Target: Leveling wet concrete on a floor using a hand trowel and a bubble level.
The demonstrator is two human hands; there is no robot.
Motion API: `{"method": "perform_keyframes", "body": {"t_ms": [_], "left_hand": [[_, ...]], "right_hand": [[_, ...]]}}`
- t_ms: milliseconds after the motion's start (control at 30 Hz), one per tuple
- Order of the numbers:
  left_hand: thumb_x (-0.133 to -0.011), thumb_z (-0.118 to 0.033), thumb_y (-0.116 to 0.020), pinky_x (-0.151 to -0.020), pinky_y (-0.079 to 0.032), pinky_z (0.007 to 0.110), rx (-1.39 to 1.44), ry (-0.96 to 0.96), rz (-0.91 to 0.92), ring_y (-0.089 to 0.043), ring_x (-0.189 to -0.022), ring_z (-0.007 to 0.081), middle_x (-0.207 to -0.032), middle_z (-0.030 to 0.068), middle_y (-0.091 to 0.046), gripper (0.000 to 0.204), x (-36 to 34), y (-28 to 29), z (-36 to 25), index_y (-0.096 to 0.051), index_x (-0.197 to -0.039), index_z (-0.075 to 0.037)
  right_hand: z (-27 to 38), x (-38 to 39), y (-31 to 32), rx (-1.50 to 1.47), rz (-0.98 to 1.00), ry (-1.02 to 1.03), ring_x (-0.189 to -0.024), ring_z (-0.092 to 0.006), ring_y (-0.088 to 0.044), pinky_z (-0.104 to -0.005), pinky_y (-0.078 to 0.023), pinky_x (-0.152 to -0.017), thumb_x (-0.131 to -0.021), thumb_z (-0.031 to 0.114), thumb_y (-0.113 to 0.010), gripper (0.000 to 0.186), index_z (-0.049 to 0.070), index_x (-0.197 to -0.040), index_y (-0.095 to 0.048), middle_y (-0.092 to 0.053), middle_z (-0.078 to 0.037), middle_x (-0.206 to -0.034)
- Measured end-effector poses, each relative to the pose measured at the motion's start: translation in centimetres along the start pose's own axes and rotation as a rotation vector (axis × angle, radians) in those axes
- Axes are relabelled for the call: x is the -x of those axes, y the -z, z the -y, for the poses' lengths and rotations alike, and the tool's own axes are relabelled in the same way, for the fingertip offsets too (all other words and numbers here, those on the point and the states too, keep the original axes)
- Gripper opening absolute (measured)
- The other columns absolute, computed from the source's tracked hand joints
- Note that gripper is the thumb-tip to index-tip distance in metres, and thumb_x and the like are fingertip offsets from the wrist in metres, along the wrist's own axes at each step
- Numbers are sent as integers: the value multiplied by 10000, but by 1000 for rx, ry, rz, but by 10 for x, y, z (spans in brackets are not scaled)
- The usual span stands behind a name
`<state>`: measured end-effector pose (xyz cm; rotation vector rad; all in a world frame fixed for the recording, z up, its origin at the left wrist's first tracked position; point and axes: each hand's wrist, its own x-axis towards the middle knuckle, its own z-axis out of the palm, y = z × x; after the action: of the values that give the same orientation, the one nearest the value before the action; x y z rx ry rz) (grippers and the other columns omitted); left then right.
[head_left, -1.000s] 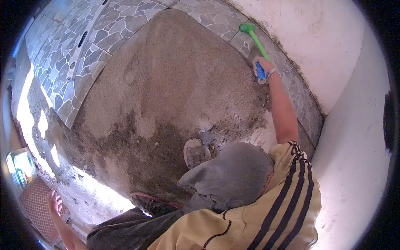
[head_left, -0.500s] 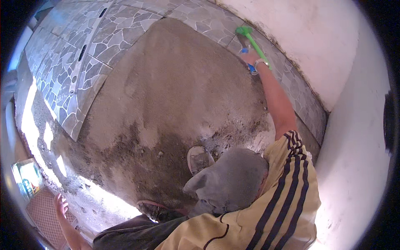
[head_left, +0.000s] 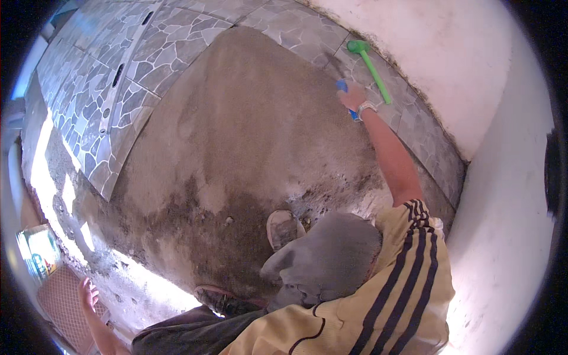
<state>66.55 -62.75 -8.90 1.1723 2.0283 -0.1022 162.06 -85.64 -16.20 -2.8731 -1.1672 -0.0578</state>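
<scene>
My right hand (head_left: pixel 354 96) is closed around the blue handle (head_left: pixel 342 86) of a tool, out at the edge between the tiles and the bare ground. The tool's working end is blurred; I cannot make out its kind. Just right of that hand lies a green mallet (head_left: pixel 370 68) on the grey stone-pattern tiles (head_left: pixel 408 118), near the white wall, untouched. My left hand (head_left: pixel 89 294) hangs at the lower left with fingers apart and nothing in it. Beside it is a brown lattice-patterned panel (head_left: pixel 62 302).
Brown earth or mortar (head_left: pixel 236 118) fills the middle, bordered by tiles. A long spirit level (head_left: pixel 121 71) lies on the left tiles (head_left: pixel 163 50). A white wall (head_left: pixel 449 59) bounds the right. A colourful package (head_left: pixel 41 251) stands at lower left. My shoe (head_left: pixel 284 229) rests on the ground.
My right hand has drawn back slightly toward me with the blue-handled tool, away from the green mallet. The mallet now lies a little farther right. My left hand has barely moved.
</scene>
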Motion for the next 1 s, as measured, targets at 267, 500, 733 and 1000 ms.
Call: {"method": "perform_keyframes", "body": {"t_ms": [267,500,733,1000], "left_hand": [[-846,-445,-544,-733,-419,421,59,-1,-50,-592,-873,233,-1112,72,-577,517,-23,49,62,-438,-1307,-237],[-838,-445,-545,-724,-420,414,3,-33,-110,-596,-825,207,-1049,52,-594,501,-30,72,58,-467,-1286,-237],[-874,-217,-522,-411,-347,218,111,-45,-103,-537,-534,118,-873,78,-611,376,-38,87,60,-497,-1245,-158],[-889,-230,-541,-446,-385,273,66,10,-212,-552,-575,150,-896,73,-612,375,-9,134,126,-480,-1256,-187]], "right_hand": [[8,-32,-10,1,132,-153,-901,-378,-635,-452,-483,-821,-753,262,-514,340,9,-893,-694,-647,-230,-951],[174,-82,-9,-27,121,231,-900,-348,-644,-434,-505,-772,-758,239,-510,311,1,-830,-696,-656,-219,-913],[276,-136,12,-291,160,148,-1002,-356,-613,-413,-490,-854,-785,243,-518,334,0,-948,-679,-629,-240,-1030],[301,-182,11,-334,119,262,-1058,-380,-579,-433,-470,-886,-737,186,-538,385,-41,-1035,-624,-596,-278,-1091]]}}
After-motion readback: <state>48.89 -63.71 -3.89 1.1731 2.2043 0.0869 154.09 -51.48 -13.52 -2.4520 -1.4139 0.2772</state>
